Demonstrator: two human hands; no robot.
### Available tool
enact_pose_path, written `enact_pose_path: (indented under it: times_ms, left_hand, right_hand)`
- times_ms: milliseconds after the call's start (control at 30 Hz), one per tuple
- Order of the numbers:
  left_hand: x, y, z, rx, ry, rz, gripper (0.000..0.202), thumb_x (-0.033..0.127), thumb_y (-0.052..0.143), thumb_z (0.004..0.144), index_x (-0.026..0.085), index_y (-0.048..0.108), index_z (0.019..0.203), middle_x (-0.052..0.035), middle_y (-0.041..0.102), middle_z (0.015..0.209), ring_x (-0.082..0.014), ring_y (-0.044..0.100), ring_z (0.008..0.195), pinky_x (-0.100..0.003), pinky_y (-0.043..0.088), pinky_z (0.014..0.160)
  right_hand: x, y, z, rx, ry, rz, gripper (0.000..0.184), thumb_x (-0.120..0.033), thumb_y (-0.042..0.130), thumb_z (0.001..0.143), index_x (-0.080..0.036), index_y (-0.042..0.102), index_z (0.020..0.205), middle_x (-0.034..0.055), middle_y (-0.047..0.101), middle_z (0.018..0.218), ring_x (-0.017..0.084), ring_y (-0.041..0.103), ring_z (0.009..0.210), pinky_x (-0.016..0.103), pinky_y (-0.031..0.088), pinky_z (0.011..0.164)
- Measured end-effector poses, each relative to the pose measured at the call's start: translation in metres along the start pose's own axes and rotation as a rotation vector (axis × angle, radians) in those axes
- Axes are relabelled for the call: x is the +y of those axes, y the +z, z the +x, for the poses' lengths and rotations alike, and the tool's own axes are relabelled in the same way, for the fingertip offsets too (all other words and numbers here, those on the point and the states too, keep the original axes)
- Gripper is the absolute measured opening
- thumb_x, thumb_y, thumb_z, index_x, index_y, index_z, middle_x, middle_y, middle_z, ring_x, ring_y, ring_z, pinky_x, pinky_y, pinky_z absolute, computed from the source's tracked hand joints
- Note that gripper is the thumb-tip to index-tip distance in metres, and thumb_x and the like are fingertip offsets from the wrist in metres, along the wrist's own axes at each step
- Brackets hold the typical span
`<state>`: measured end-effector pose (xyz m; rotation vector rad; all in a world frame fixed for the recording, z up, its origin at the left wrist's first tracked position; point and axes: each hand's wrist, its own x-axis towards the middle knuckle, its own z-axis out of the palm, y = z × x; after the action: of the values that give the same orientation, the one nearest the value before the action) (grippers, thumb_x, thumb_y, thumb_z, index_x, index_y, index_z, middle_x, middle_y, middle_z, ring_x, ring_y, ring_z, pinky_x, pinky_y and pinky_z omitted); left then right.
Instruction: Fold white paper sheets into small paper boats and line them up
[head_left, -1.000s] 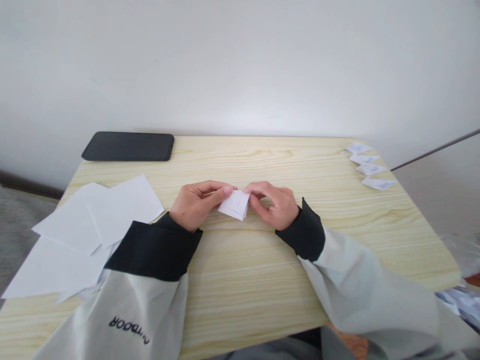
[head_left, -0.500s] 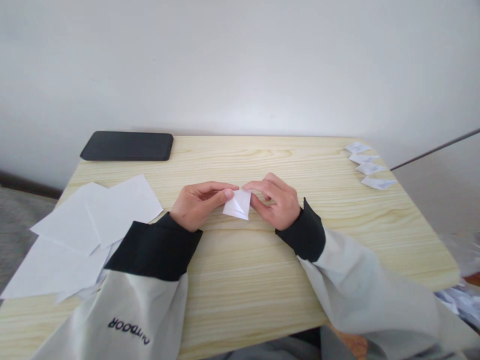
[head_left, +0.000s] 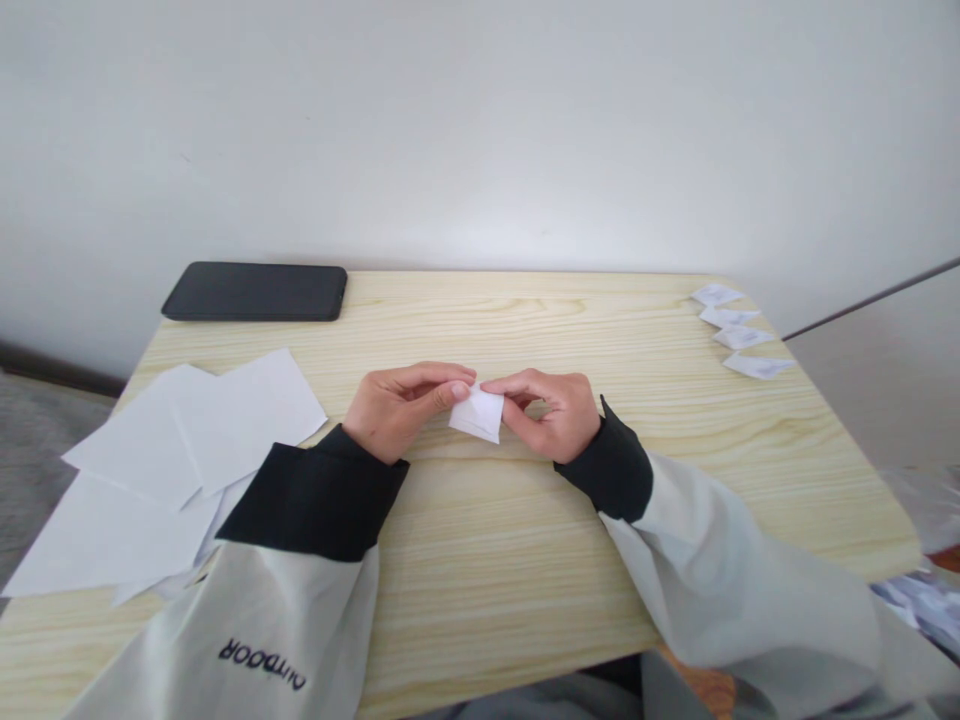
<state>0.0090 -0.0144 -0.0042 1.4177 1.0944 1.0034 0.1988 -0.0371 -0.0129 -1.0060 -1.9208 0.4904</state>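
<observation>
A small folded piece of white paper is held just above the middle of the table, between my two hands. My left hand pinches its upper left corner, thumb on the near face and fingers behind. At the upper right edge, my right hand grips the paper between thumb and index finger. A crease line runs along the paper's lower part. The fingertips hide its top edge.
Several white sheets lie overlapping on the left of the wooden table. A black phone rests at the back left. Several small folded papers form a column at the back right. A white wall stands behind.
My right index finger has come down onto the paper, closing into a pinch with the thumb. The paper has tilted slightly, and its raised inner flap now looks flatter.
</observation>
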Motion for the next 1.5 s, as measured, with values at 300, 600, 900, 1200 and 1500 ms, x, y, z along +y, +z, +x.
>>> enact_pose_path:
  times_ms: [300, 600, 900, 1200, 1500]
  left_hand:
    - [0.0012, 0.0014, -0.0002, 0.019, 0.01, 0.004, 0.023, 0.038, 0.075, 0.069, 0.017, 0.075, 0.078, -0.0061, 0.074, 0.09, -0.0192, 0.068, 0.087, -0.028, 0.053, 0.082]
    - [0.0044, 0.0007, -0.0007, 0.014, -0.027, 0.065, 0.033, 0.044, 0.073, 0.07, 0.017, 0.075, 0.088, -0.0072, 0.074, 0.096, -0.0223, 0.067, 0.092, -0.032, 0.053, 0.087]
    - [0.0071, 0.0014, -0.0012, 0.029, 0.0, 0.051, 0.025, 0.041, 0.073, 0.069, 0.017, 0.075, 0.078, -0.006, 0.074, 0.097, -0.0221, 0.068, 0.094, -0.032, 0.053, 0.088]
    - [0.0027, 0.002, -0.002, -0.021, -0.021, -0.03, 0.027, 0.036, 0.077, 0.066, 0.017, 0.074, 0.085, -0.0051, 0.075, 0.091, -0.0205, 0.069, 0.086, -0.03, 0.056, 0.083]
    - [0.0027, 0.005, -0.004, 0.067, 0.098, -0.018, 0.005, 0.021, 0.075, 0.069, 0.018, 0.073, 0.074, -0.0013, 0.075, 0.092, -0.0167, 0.069, 0.088, -0.026, 0.055, 0.086]
  right_hand:
    - [0.0011, 0.0007, -0.0005, -0.02, 0.182, 0.258, 0.018, -0.022, 0.058, 0.081, -0.017, 0.07, 0.093, 0.0031, 0.074, 0.078, 0.009, 0.064, 0.054, 0.018, 0.053, 0.051]
    - [0.0072, 0.0047, -0.0022, -0.023, 0.338, 0.53, 0.02, -0.032, 0.059, 0.083, -0.018, 0.067, 0.097, 0.0016, 0.072, 0.079, 0.006, 0.058, 0.048, 0.018, 0.049, 0.042]
    - [0.0049, 0.0025, -0.0001, -0.019, 0.302, 0.4, 0.024, -0.036, 0.065, 0.08, -0.016, 0.068, 0.092, 0.0035, 0.071, 0.076, 0.008, 0.059, 0.051, 0.019, 0.047, 0.044]
    - [0.0027, 0.0023, 0.0007, 0.041, 0.242, 0.271, 0.017, -0.03, 0.064, 0.081, -0.016, 0.07, 0.089, 0.0015, 0.069, 0.068, 0.007, 0.054, 0.046, 0.019, 0.043, 0.043]
    - [0.0004, -0.0001, 0.0023, 0.028, 0.111, 0.077, 0.014, -0.025, 0.058, 0.085, -0.016, 0.067, 0.086, 0.0015, 0.07, 0.071, 0.006, 0.053, 0.048, 0.019, 0.041, 0.046]
